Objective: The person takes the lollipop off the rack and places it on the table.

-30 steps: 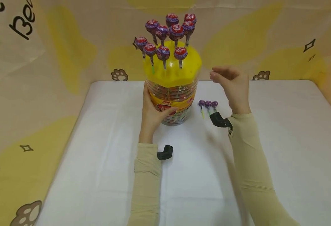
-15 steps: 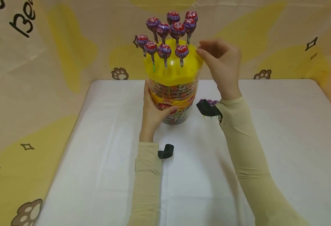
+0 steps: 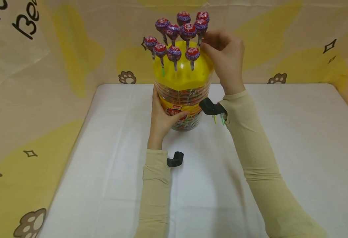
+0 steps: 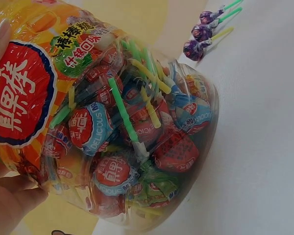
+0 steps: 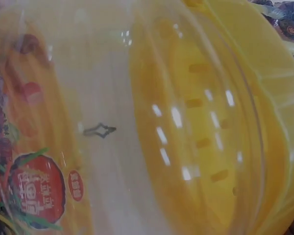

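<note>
A clear plastic jar (image 3: 182,99) with a yellow lid (image 3: 179,77) stands tilted on the table, full of wrapped lollipops. My left hand (image 3: 160,119) grips its left side, thumb across the label. Several purple-and-red lollipops (image 3: 174,53) stand stick-down in the lid. At the lid's right rim, my right hand (image 3: 225,53) pinches the lower part of a lollipop (image 3: 201,25); that lollipop's head partly hides the fingertips. In the right wrist view the jar wall and lid (image 5: 279,98) fill the picture.
Three purple lollipops (image 4: 202,33) lie in a row on the white table (image 3: 114,132), right of the jar; the right wrist's black camera mount (image 3: 211,106) mostly covers them in the head view. A patterned cloth backdrop (image 3: 269,39) rises behind.
My right hand has moved left and up, from the air right of the jar to a lollipop at the lid's right. The left hand keeps its grip on the jar.
</note>
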`<state>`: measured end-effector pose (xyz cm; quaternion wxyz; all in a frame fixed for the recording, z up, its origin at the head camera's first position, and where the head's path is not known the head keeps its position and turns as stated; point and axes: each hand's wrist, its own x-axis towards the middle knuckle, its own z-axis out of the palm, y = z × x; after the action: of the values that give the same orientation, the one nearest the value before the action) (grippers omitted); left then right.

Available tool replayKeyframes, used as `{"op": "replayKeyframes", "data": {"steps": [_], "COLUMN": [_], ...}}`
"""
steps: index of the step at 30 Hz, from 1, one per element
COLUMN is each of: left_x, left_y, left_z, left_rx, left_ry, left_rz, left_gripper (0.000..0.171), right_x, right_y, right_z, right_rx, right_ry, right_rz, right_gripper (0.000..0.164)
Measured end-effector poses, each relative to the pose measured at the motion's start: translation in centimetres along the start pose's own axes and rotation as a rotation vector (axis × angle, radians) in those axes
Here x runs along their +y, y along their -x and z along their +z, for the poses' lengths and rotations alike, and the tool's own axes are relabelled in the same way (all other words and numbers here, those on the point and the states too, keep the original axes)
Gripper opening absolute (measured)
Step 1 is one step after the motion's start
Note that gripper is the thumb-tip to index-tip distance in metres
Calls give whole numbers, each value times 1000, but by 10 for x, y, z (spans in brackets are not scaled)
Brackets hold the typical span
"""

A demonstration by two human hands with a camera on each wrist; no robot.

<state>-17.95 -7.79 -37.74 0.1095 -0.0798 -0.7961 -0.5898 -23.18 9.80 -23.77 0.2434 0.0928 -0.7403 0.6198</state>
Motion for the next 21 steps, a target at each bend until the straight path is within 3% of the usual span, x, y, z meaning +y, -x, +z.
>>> {"op": "replayKeyframes", "data": {"steps": [21], "left_x": [0], "left_y": [-1], "left_z": [0], "left_rx": [2], "left_ry": [-11], "left_rz": [3], "left_gripper": [111], "right_x": [1], "right_y": [-4], "right_z": [4], "right_rx": [30], "right_ry": [-39], "right_rz": [-8], "right_gripper": [16]}}
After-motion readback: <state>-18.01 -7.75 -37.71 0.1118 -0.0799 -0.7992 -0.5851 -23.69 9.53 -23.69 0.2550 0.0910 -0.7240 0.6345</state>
